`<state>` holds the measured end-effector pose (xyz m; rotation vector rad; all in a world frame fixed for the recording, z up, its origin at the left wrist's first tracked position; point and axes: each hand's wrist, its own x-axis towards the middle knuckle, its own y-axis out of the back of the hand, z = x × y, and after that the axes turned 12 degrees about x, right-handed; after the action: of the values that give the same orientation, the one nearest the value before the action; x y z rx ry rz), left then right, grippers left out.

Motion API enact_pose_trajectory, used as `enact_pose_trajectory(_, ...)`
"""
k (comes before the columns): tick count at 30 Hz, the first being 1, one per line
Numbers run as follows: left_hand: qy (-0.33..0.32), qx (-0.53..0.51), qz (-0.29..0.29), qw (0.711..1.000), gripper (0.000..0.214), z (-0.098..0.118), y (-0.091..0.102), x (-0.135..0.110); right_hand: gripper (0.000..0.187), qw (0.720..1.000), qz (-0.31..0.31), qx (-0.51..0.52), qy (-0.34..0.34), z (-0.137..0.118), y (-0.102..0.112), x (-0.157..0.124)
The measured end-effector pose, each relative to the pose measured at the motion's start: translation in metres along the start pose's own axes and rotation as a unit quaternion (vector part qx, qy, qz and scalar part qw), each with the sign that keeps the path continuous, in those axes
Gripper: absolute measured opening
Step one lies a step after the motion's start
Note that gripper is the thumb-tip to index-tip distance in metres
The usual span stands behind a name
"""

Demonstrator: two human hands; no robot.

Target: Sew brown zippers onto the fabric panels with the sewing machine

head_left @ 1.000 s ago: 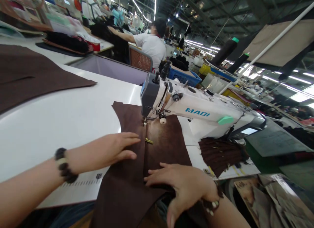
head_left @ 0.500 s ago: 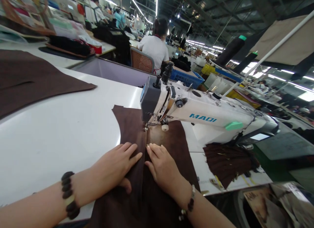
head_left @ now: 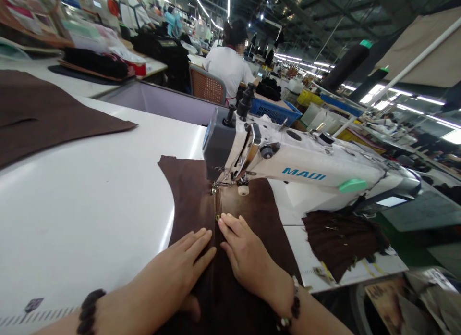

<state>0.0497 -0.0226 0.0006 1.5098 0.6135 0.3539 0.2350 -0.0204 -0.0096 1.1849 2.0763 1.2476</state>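
Observation:
A dark brown fabric piece [head_left: 190,195] lies under the needle area of a white sewing machine [head_left: 306,162]. Down its middle runs a seam with a zipper [head_left: 218,205], whose small brass-coloured part shows just ahead of my right fingertips. My left hand [head_left: 180,267] rests flat on the cloth left of the seam, fingers stretched forward and thumb apart. On the right side of the seam, my right hand [head_left: 248,253] presses down with its fingers extended. The presser foot [head_left: 213,188] sits on the seam beyond both hands.
Another brown fabric piece [head_left: 54,114] lies on the white table [head_left: 108,195] at the left. Gathered brown pieces [head_left: 342,239] rest right of the machine. Thread cones [head_left: 345,68] stand behind it. A person in a white shirt [head_left: 228,68] sits ahead, near a blue crate [head_left: 275,109].
My left hand has slid back towards me along the cloth. The brass-coloured part by my right fingertips is now more exposed. The view has shifted slightly.

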Motion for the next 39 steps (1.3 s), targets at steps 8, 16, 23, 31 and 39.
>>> enact_pose_trajectory(8, 0.007, -0.037, 0.032, 0.999, 0.079, -0.007, -0.006, 0.003, 0.045, 0.999, 0.028, -0.024, -0.01, -0.003, -0.007, 0.002)
enact_pose_trajectory(16, -0.022, -0.08, 0.136, 0.987, 0.074, -0.027, -0.031, 0.002, 0.042, 0.997, 0.065, -0.02, -0.034, -0.004, -0.007, 0.017)
enact_pose_trajectory(23, -0.043, 0.025, 0.133, 0.99, 0.086, -0.036, -0.023, 0.014, 0.043, 0.996, 0.079, 0.002, -0.044, 0.003, -0.008, 0.03)
enact_pose_trajectory(31, -0.045, 0.048, 0.136, 0.988, 0.083, -0.049, -0.012, 0.021, 0.043, 0.993, 0.096, 0.02, -0.063, 0.009, -0.008, 0.046)
enact_pose_trajectory(39, -0.051, 0.028, 0.086, 0.995, 0.078, -0.068, -0.001, 0.027, 0.044, 0.994, 0.096, 0.019, -0.055, 0.016, -0.006, 0.06)
